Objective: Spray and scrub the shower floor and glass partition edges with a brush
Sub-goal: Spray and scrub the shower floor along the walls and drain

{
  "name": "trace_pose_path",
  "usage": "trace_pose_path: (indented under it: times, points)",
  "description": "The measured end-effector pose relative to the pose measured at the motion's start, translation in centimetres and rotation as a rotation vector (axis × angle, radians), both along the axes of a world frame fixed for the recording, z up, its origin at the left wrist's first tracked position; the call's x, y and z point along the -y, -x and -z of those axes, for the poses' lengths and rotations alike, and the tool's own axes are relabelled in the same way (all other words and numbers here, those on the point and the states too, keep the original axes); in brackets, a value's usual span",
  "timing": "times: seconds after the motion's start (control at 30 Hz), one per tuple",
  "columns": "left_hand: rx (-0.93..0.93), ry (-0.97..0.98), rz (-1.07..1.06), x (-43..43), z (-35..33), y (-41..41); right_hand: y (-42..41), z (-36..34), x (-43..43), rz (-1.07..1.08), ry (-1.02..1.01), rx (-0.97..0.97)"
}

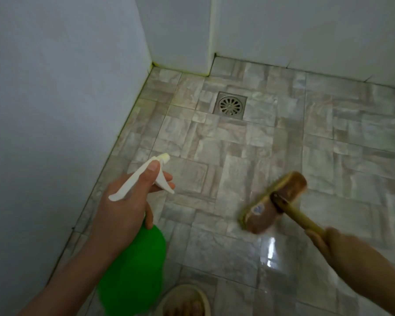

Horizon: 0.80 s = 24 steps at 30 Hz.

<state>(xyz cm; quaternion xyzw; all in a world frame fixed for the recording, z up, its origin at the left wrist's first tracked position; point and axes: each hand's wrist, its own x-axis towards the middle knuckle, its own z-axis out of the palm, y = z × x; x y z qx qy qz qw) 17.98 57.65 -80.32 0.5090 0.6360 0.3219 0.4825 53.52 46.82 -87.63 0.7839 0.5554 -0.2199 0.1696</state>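
A shower floor of marbled grey-beige tiles (pixel 226 142) runs up to pale walls, with a square metal drain grate (pixel 230 106) set near the far corner. Left of the drain, the joint between wall and floor carries a yellow-green line of grime (pixel 136 103).

Nearer the camera than the drain and to its left, the left hand (pixel 128 201) holds a green plastic spray bottle with a white trigger head (pixel 144 176). The thumb lies over the top, the fingers (pixel 167 179) curl round the trigger, and the nozzle points roughly toward the drain.

Nearer than the drain and to its right, the right hand (pixel 335 245) grips the yellowish handle of a brown wooden scrubbing brush (pixel 276 201). The brush head is blurred and close over the tiles; whether the bristles touch cannot be told. A wet sheen (pixel 269 249) lies just nearer than the head.

The step in hand looks like scrubbing the floor. Next, the dry-looking tiles round the drain and the grimy joint likely call for spray, then firm strokes. No glass partition is in view.
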Motion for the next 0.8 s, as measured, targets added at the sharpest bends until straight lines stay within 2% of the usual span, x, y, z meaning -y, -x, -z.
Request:
trace_pose_path:
  times: [0.07, 0.13, 0.27, 0.33, 0.4, 0.53, 0.6, 0.7, 0.8]
  points:
    - [-0.011, 0.011, -0.006, 0.8, 0.2, 1.2, 1.7, -0.8, 2.3, -0.057, 0.055, 0.037]
    - [-0.012, 0.014, -0.029, 1.5, 0.3, 2.1, 4.7, -0.6, -0.2, -0.065, 0.067, 0.006]
    - [-0.029, 0.011, -0.047, 2.4, 0.4, 2.4, 9.8, 2.5, -12.9, -0.059, -0.120, -0.216]
    - [-0.022, 0.009, -0.059, 2.5, 0.6, 2.3, 11.2, 3.2, -17.8, -0.107, -0.169, -0.242]
    - [-0.014, 0.013, -0.064, 2.6, 0.6, 2.1, 10.1, 3.6, -17.4, -0.125, -0.175, -0.257]
    - [0.011, 0.043, -0.051, 2.4, 0.6, 1.9, 5.2, 1.5, -4.5, -0.064, -0.072, -0.121]
    - [0.002, 0.061, -0.059, 1.9, 1.0, 1.8, 3.9, 0.7, -0.8, -0.048, -0.010, -0.051]
    - [0.007, 0.091, -0.052, 0.5, 1.4, 1.0, 4.5, 1.8, -5.1, 0.003, -0.039, -0.120]
    - [0.002, 0.108, -0.014, -1.3, 1.9, -0.4, 5.9, 4.0, -15.3, 0.071, -0.174, -0.230]
